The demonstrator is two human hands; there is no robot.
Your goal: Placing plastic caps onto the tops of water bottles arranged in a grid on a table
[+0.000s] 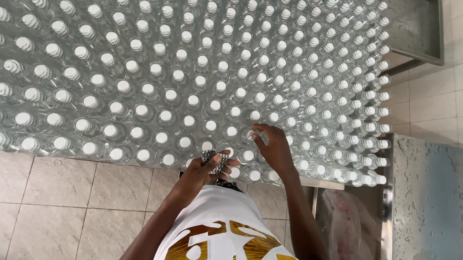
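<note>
Many clear plastic bottles with white caps (192,77) stand packed in rows, seen from above. My left hand (204,170) is closed around a small stack of flat silvery-grey patterned pieces (213,159) at the near edge of the bottles. My right hand (272,147) reaches over the front rows, its fingertips pinched at the cap of one bottle (253,133). What the fingertips hold, if anything, is too small to see. My white shirt with a gold print (223,232) fills the bottom middle.
A wet steel surface (434,203) lies at the right, another steel table (419,29) at the top right. A clear plastic bag (346,226) sits below the bottles by the steel surface. Beige floor tiles (59,206) stretch left.
</note>
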